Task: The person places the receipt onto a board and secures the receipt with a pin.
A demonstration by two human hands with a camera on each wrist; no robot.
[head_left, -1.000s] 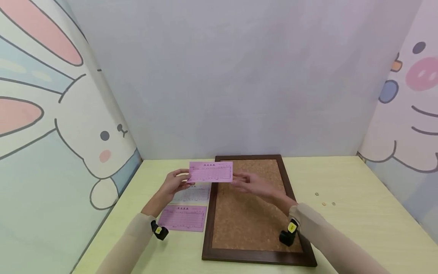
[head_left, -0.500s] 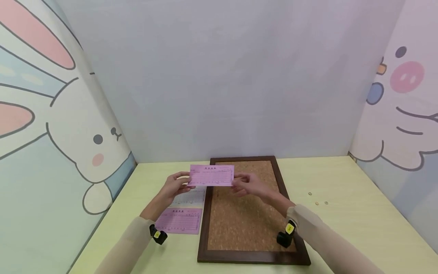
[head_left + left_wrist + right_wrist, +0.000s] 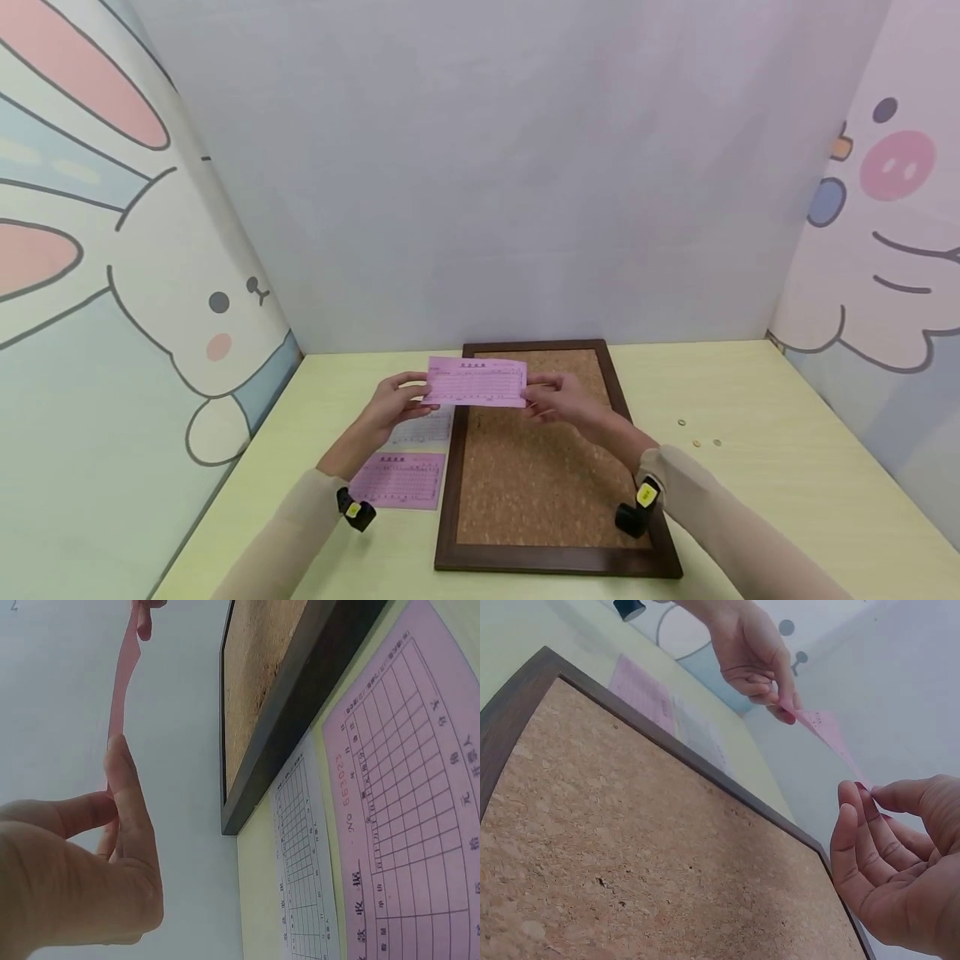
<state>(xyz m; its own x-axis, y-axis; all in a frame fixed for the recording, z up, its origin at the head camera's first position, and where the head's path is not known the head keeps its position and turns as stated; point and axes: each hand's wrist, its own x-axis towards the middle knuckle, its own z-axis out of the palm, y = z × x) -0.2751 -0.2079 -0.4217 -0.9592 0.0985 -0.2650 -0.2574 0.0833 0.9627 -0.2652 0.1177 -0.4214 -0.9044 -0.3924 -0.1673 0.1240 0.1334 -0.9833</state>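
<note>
A pink receipt slip (image 3: 477, 382) with a printed grid is held up above the far part of a cork board (image 3: 543, 483) in a dark wooden frame. My left hand (image 3: 392, 406) pinches its left edge between thumb and fingers. On the slip's right edge, the thumb and fingers of my right hand (image 3: 567, 403) pinch it too. From the right wrist view, the raised slip (image 3: 829, 735) looks slightly bent between both hands. Below my left hand, a second pink receipt slip (image 3: 420, 795) lies flat beside a white receipt slip (image 3: 301, 847), which the left hand partly covers in the head view.
Several small ring-like pieces, among them a thumbtack-sized one (image 3: 682, 422), lie on the pale yellow table (image 3: 780, 500) right of the board. A grey wall (image 3: 525, 167) rises behind the table. Side panels with cartoon animals (image 3: 172, 317) bound it left and right.
Both hands have shifted a little to the right relative to the board, carrying the pink receipt slip between them. The head view has also shifted slightly. The slips on the table stay put.
</note>
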